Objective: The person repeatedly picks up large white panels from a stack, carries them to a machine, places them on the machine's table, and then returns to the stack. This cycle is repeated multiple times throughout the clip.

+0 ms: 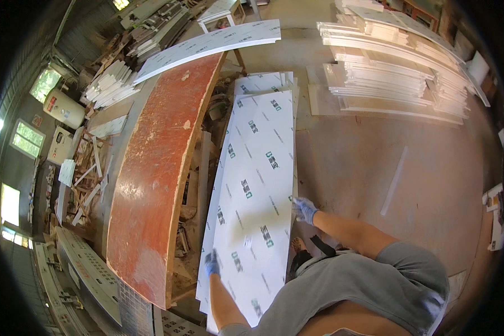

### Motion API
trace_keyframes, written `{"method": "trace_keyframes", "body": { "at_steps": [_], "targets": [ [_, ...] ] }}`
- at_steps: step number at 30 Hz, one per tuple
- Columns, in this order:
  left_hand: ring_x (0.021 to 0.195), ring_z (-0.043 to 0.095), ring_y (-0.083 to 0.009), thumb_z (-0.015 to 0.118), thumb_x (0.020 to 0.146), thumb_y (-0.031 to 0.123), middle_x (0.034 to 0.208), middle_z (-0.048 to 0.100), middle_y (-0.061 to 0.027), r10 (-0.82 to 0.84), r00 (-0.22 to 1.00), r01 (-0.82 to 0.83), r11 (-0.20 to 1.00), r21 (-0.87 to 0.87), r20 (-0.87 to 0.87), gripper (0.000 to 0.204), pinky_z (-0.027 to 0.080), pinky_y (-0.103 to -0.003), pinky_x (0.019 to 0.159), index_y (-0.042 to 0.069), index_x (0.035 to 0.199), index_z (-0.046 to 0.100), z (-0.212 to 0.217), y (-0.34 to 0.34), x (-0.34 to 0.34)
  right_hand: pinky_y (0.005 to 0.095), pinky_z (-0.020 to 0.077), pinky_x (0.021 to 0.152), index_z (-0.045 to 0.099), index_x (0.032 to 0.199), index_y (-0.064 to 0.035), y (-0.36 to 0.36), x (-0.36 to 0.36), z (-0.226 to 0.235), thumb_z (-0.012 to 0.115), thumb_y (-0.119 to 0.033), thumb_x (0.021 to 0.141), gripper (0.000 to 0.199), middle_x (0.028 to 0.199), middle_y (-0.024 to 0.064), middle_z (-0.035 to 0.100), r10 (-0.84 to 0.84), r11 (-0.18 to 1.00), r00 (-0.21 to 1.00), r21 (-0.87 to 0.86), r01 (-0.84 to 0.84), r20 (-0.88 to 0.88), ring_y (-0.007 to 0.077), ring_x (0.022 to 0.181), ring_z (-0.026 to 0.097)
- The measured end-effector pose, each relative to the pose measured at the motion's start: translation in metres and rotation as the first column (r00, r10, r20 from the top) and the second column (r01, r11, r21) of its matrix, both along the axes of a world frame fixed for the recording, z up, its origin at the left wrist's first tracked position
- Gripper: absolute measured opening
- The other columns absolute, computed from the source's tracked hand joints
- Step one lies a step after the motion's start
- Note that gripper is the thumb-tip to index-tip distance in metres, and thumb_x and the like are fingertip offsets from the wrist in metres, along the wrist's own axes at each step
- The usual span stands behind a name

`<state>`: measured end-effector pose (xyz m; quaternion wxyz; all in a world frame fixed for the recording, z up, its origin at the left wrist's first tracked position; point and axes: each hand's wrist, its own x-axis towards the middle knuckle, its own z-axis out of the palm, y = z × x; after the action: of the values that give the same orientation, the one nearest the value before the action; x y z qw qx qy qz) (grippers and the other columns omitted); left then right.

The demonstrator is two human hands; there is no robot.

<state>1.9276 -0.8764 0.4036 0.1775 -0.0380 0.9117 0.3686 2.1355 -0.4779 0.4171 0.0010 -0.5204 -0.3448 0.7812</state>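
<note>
In front of me lies a long white panel (pixel 263 185) covered in printed protective film, on top of at least one similar panel (pixel 251 84) whose edges stick out at the far end and the left side. My right hand (pixel 304 210), in a blue-grey glove, grips the panel's right edge with the fingers closed on it. Lower down, my gloved left hand (pixel 211 262) holds the opposite long edge, its fingers bent over and partly hidden.
A worn red-brown workbench (pixel 157 162) runs along the left, with another film-covered board (pixel 213 46) across its far end. Stacked white boards (pixel 386 73) stand at the far right. A thin white strip (pixel 395 180) lies on the floor. Wood scraps (pixel 89 173) clutter the left.
</note>
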Motion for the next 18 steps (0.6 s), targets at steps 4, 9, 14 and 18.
{"method": "trace_keyframes", "body": {
  "at_steps": [4, 9, 14, 18],
  "targets": [
    [0.085, 0.056, -0.0133, 0.056, 0.090, 0.036, 0.091, 0.064, -0.0050, -0.214, 0.977, 0.161, 0.764, 0.625, 0.011, 0.035, 0.045, -0.028, 0.077, 0.005, 0.105, 0.062, -0.057, 0.094, 0.000, 0.0518, 0.0402, 0.085, 0.051, 0.122, -0.0214, 0.019, -0.002, 0.026, 0.061, -0.043, 0.083, 0.046, 0.113, 0.0038, 0.058, 0.086, 0.995, 0.991, 0.057, -0.080, -0.104, 0.0245, 0.098, 0.056],
    [0.094, 0.060, -0.0247, 0.057, 0.087, 0.046, 0.099, 0.066, -0.0144, -0.640, 0.769, 0.598, 0.726, 0.340, 0.015, 0.045, 0.046, -0.034, 0.083, 0.005, 0.107, 0.062, -0.105, 0.229, 0.070, 0.0424, 0.0468, 0.073, 0.052, 0.120, -0.0122, 0.077, 0.075, -0.028, 0.060, -0.031, 0.082, 0.044, 0.105, 0.0075, 0.059, 0.022, 0.989, 0.999, 0.146, -0.025, 0.025, 0.0252, 0.088, 0.057],
    [0.089, 0.061, -0.0239, 0.057, 0.086, 0.046, 0.095, 0.066, -0.0137, -0.696, 0.669, 0.608, 0.715, 0.346, 0.263, 0.048, 0.046, -0.034, 0.081, 0.002, 0.105, 0.061, -0.047, 0.322, 0.121, 0.0396, 0.0429, 0.055, 0.054, 0.115, -0.0120, 0.170, 0.188, -0.074, 0.057, -0.034, 0.083, 0.039, 0.088, 0.0051, 0.061, -0.197, 0.970, 0.876, 0.220, 0.107, 0.440, 0.0207, 0.071, 0.057],
    [0.098, 0.060, -0.0323, 0.052, 0.085, 0.051, 0.101, 0.065, -0.0157, -0.738, 0.580, 0.763, 0.640, 0.086, 0.346, 0.054, 0.044, -0.038, 0.087, 0.003, 0.108, 0.061, -0.030, 0.373, 0.097, 0.0449, 0.0409, 0.062, 0.054, 0.112, -0.0146, 0.252, 0.234, -0.084, 0.056, -0.043, 0.085, 0.039, 0.092, 0.0050, 0.062, -0.295, 0.952, 0.859, 0.207, 0.226, 0.419, 0.0229, 0.076, 0.058]
  ]
}}
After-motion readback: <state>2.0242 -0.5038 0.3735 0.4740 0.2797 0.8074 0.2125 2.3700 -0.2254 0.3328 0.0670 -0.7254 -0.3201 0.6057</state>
